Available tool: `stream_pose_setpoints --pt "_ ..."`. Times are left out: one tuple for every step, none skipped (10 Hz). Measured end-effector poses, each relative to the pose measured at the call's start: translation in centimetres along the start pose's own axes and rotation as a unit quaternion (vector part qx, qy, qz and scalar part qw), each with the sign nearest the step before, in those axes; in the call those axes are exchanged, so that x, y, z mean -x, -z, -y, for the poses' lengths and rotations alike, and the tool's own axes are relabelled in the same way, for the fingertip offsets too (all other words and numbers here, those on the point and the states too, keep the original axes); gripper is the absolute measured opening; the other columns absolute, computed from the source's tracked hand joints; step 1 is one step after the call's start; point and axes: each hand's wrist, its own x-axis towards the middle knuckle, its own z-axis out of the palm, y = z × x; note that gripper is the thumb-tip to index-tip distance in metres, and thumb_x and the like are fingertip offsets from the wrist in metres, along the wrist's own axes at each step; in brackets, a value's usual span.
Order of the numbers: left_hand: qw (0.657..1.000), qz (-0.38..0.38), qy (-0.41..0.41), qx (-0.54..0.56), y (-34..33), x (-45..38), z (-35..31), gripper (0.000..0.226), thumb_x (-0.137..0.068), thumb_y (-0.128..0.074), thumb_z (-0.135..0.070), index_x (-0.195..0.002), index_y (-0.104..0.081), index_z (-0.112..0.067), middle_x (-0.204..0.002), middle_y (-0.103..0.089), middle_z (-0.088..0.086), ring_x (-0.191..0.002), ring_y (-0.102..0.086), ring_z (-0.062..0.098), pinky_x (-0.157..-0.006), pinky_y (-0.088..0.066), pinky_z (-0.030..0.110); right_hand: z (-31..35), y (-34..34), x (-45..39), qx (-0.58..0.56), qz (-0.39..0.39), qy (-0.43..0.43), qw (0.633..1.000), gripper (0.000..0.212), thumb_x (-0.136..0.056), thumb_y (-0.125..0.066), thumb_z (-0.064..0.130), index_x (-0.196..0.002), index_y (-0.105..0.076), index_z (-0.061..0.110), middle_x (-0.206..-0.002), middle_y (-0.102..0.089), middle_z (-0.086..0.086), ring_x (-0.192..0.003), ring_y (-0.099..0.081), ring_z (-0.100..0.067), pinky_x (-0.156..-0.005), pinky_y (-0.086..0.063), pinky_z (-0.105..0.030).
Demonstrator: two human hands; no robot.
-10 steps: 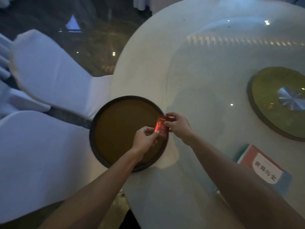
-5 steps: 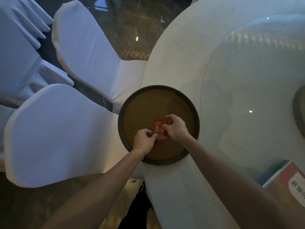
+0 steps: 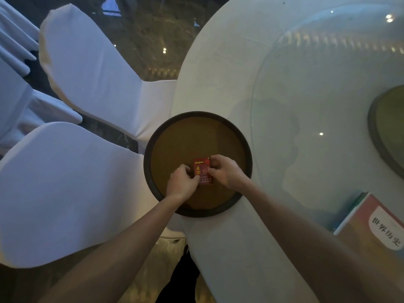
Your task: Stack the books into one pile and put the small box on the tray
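Box (image 3: 202, 172) low over the tray (image 3: 197, 114), near centre; I can't tell if it's landed. My left hand (image 3: 182, 182) and right hand (image 3: 226, 171) pinch its sides. Placing step. Next: let go, lift clear, check books (image 3: 371, 228).

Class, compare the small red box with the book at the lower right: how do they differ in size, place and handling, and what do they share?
Size: the small red box looks far smaller than the book.
Place: the box lies within the round tray; the book lies on the table, off the tray.
Handling: the left hand and right hand grip the box; nothing touches the book.
Shared: both are rectangular, reddish and carry printed characters.
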Motion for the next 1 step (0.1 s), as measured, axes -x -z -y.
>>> stream_pose_setpoints --pt "0.987 -0.087 -0.102 -0.091 0.57 0.65 -2.57 0.042 -0.087 -0.067 -0.043 -0.122 -0.053 -0.023 -0.108 -0.057 -0.005 -0.093 -0.059 0.012 -0.070 -0.049 0.024 -0.72 1.01 1.67 0.016 -0.052 -0.013 0.998 0.052 -0.100 -0.062 0.028 -0.149 -0.052 0.015 -0.146 -0.061 -0.006 -0.132 -0.060 -0.022 -0.102 -0.054 -0.035"
